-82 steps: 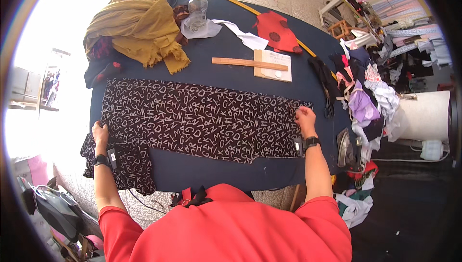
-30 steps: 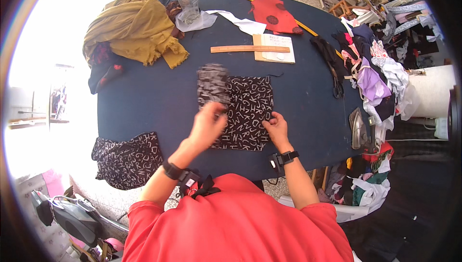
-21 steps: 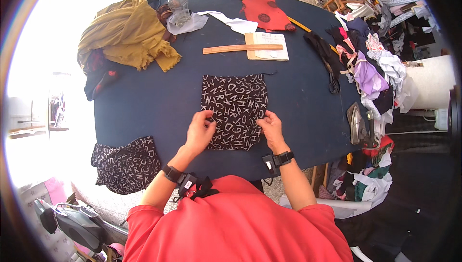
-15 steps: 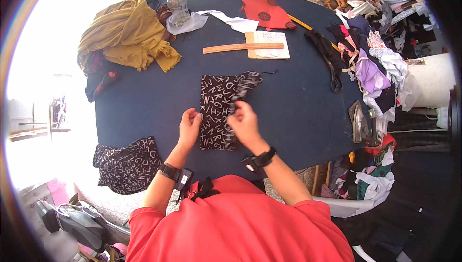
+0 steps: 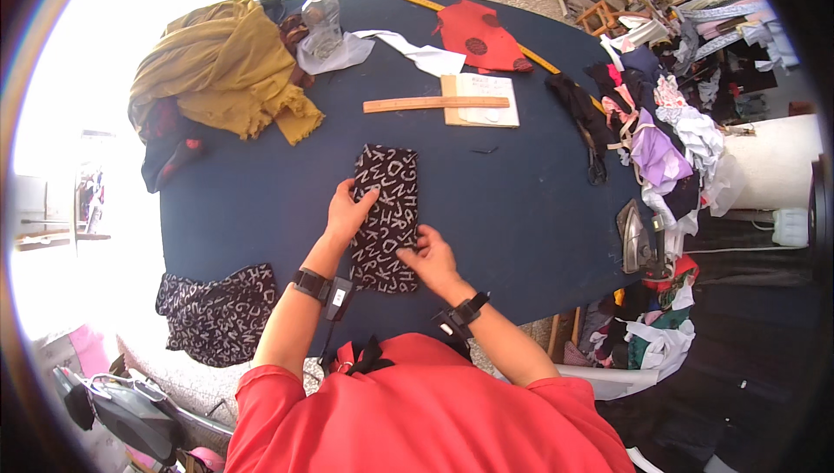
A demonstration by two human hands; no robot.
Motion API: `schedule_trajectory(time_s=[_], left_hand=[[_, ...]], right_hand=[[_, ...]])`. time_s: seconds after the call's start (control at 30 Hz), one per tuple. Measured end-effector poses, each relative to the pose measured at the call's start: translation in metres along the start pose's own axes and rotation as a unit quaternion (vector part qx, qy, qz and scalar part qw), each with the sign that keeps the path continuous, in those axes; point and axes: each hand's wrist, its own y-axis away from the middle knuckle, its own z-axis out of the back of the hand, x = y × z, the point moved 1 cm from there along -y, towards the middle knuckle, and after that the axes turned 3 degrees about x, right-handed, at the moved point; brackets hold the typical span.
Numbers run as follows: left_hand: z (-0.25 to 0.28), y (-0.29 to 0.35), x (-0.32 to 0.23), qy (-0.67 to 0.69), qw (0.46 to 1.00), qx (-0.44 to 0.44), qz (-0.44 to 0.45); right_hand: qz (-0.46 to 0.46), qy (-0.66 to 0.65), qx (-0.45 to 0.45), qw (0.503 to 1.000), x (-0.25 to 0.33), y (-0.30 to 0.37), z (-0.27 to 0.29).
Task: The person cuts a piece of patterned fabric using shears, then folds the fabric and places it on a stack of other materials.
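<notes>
On the worktop (image 5: 521, 204): folded patterned cloth (image 5: 387, 212)
Long axis: runs away from the person
Left hand (image 5: 349, 211): flat on cloth's left edge
Right hand (image 5: 427, 254): fingers pressing its lower right edge

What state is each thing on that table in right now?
Patterned cloth: folded into a narrow strip, flat on the table.
Left hand: open, pressing the cloth's left edge.
Right hand: resting on the cloth's lower right.
Second patterned piece: hanging over the table's near edge.
Mustard cloth: bunched in a heap.
Bottle: upright.
Ruler: lying flat.
Iron: at the table's right edge.
</notes>
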Motion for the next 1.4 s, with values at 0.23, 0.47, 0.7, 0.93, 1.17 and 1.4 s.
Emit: schedule_trajectory(time_s=[0.23,0.47,0.7,0.93,1.17,1.4], left_hand=[[-0.006,0.004,-0.024,0.192,0.973,0.107,0.067],[-0.059,0.008,-0.032,0.433,0.865,0.150,0.206],[-0.186,-0.023,-0.079,0.444,0.868,0.182,0.129],[-0.290,-0.066,-0.131,0.417,0.886,0.183,0.082],[-0.336,-0.112,-0.182,0.423,0.876,0.223,-0.062],[-0.289,-0.076,-0.131,0.318,0.936,0.134,0.064]], right_hand=[[-0.028,-0.214,0.115,0.970,0.004,0.003,0.021],[-0.055,-0.262,0.140,0.953,-0.014,-0.017,0.137],[-0.030,-0.251,0.042,0.967,-0.025,-0.053,0.293],[-0.002,-0.264,-0.042,0.964,-0.052,-0.090,0.390],[0.086,-0.297,-0.096,0.946,-0.037,-0.141,0.451],[0.047,-0.189,-0.192,0.962,-0.099,-0.159,0.476]])
